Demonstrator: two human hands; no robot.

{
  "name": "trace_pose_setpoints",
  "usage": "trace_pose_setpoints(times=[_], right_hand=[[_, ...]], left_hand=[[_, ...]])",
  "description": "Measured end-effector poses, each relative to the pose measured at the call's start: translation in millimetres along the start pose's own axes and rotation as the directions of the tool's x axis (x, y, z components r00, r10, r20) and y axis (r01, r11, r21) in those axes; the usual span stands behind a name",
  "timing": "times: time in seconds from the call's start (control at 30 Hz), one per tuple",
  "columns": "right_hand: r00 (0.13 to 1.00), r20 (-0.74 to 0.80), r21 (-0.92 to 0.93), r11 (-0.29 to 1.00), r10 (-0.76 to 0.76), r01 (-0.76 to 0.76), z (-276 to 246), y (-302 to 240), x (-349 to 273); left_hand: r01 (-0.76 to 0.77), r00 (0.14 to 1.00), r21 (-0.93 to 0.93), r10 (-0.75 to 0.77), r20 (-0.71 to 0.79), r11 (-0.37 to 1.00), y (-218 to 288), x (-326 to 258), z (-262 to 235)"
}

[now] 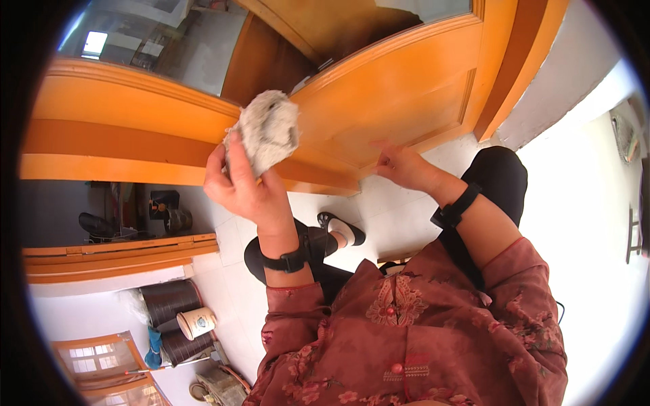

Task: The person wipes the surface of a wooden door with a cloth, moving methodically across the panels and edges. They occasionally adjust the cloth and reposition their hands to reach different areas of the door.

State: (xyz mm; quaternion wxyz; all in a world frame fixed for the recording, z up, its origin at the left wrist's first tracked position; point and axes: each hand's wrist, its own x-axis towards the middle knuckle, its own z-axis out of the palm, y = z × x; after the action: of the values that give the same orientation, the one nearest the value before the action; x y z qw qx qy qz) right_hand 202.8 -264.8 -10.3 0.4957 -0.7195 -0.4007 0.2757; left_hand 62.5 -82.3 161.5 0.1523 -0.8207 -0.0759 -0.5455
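Observation:
My left hand (245,191) is raised with its fingers and thumb closed round a bunched, off-white rag (269,132) with grey smudges. The rag is in front of the orange wooden frame, at the lower corner of the door's glass pane. Lower and to the right, my right hand (406,168) is near the bottom of the orange door panel (399,101). Its index finger points toward the panel, the others are loosely bent, and nothing shows in it. Whether a fingertip touches the wood I cannot tell. Black bands circle both wrists.
At the upper left is a glass pane (162,40) in an orange frame. Below it is a dark opening with black objects (166,206). Dark bins (169,302), a cream bucket (196,323) and a blue cloth (154,348) stand at the lower left on white floor tiles (233,298).

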Motion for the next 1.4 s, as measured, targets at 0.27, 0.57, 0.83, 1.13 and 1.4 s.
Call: trace_pose_setpoints(times=[0.27, 0.57, 0.83, 1.13, 1.4], right_hand=[[0.987, -0.048, -0.083, 0.986, -0.152, 0.147, 1, -4, -20], [0.972, 0.023, -0.098, 0.968, -0.232, 0.233, -29, -31, -63], [0.987, -0.055, 0.020, 0.988, -0.152, 0.154, -62, -30, -78], [1.000, -0.016, -0.129, 0.992, -0.003, 0.001, -80, -10, -70], [0.992, 0.029, -0.289, 0.951, 0.122, -0.109, -69, -5, -50]], left_hand=[[-0.018, 0.986, 0.125, -0.003, 0.167, 0.992, 37, 3, 63], [-0.125, 0.957, 0.062, 0.104, 0.270, 0.990, 92, 30, 87], [-0.286, 0.918, -0.057, 0.290, 0.270, 0.957, 178, 76, 129], [-0.355, 0.882, -0.195, 0.397, 0.254, 0.914, 253, 113, 170], [-0.346, 0.859, -0.242, 0.410, 0.306, 0.907, 216, 111, 151]])
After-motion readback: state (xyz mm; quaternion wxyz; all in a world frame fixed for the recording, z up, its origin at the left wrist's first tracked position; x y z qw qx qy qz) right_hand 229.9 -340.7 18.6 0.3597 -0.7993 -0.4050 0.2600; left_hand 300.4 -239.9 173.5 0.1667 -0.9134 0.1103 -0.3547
